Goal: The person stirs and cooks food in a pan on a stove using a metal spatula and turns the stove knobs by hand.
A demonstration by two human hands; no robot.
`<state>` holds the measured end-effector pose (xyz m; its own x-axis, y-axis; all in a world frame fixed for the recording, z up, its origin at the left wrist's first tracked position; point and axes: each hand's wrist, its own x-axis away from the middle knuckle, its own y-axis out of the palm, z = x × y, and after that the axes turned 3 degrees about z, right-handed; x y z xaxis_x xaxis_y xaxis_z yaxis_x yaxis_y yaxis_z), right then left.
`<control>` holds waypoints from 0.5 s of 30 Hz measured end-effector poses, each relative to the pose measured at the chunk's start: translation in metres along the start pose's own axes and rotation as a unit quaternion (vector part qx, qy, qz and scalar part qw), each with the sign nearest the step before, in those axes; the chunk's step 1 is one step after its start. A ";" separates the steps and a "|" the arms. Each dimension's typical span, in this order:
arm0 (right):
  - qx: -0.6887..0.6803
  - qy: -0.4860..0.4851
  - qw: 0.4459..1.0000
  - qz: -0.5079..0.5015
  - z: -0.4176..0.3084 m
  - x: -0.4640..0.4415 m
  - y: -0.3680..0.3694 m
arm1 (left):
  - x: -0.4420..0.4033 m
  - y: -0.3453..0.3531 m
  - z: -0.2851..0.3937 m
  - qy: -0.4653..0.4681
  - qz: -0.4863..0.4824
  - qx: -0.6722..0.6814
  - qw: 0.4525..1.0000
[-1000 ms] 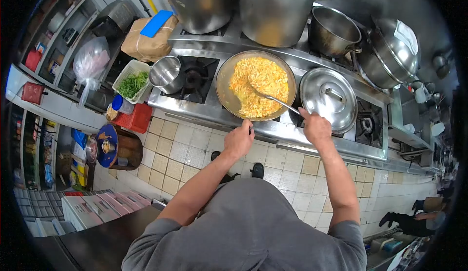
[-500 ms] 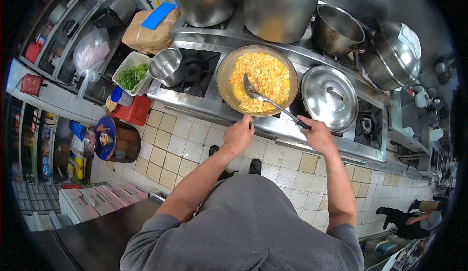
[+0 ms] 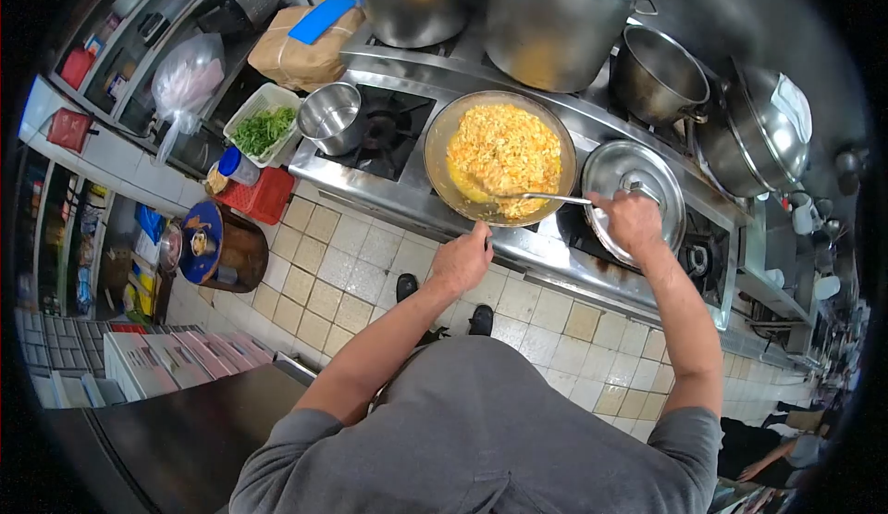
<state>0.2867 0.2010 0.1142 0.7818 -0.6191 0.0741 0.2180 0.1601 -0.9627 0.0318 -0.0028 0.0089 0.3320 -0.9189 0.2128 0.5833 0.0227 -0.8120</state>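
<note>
My left hand (image 3: 464, 259) is wrapped round the short handle of a wide frying pan (image 3: 438, 164), at the pan's near edge. Most of that handle is hidden by my fingers. Orange-yellow food in small pieces, like fried rice or chopped egg (image 3: 507, 144), is heaped in the pan, with yellow liquid at its lower left. My right hand (image 3: 631, 222) grips a metal ladle (image 3: 559, 198) by its far end. The ladle lies low across the pan's near right rim, its bowl sunk in the food. Beneath my right hand is a round steel lid (image 3: 610, 164).
Large steel pots (image 3: 555, 28) stand behind the pan. On the left are a small saucepan (image 3: 330, 118), a bin of chopped greens (image 3: 265, 127), a red crate (image 3: 261, 194) and a blue bowl (image 3: 200, 242). Another person's arm (image 3: 768, 458) shows at lower right.
My right hand has moved right and up over the lid, tipping the ladle flatter. Its bowl has shifted from the food's left to the near side. My left hand stays on the handle.
</note>
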 end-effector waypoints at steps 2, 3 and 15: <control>0.020 0.023 0.999 0.026 0.016 -0.005 -0.004 | 0.002 -0.001 0.002 -0.001 0.004 0.012 1.000; 0.016 0.028 0.999 0.019 0.023 -0.008 -0.011 | 0.002 0.000 0.000 -0.004 0.005 0.014 1.000; -0.191 0.068 0.978 -0.055 0.021 0.009 -0.035 | -0.001 0.011 -0.008 0.038 0.042 0.014 0.998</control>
<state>0.2980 0.2056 0.1543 0.6749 -0.7177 0.1715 0.0406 -0.1959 -0.9798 0.0319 -0.0046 -0.0045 0.3234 -0.9408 0.1014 0.5774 0.1112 -0.8089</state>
